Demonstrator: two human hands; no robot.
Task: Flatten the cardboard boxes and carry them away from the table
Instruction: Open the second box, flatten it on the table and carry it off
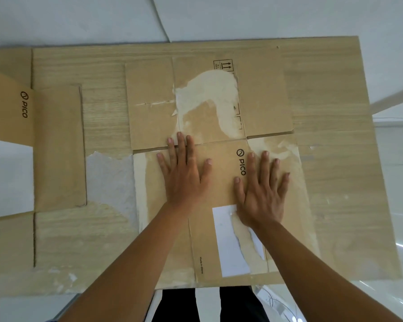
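Note:
A flattened brown cardboard box printed "PICO" lies in the middle of the wooden table, its flaps spread toward the far side. Torn pale patches and a white label mark its surface. My left hand lies palm down on the box near the crease between panel and flap, fingers spread. My right hand presses flat beside it, just above the white label. Neither hand grips anything. A second flattened "PICO" box lies at the table's left edge, hanging partly over it.
The table's near edge runs just below the box, with my legs behind it. White floor surrounds the table. A worn grey patch marks the tabletop between the two boxes.

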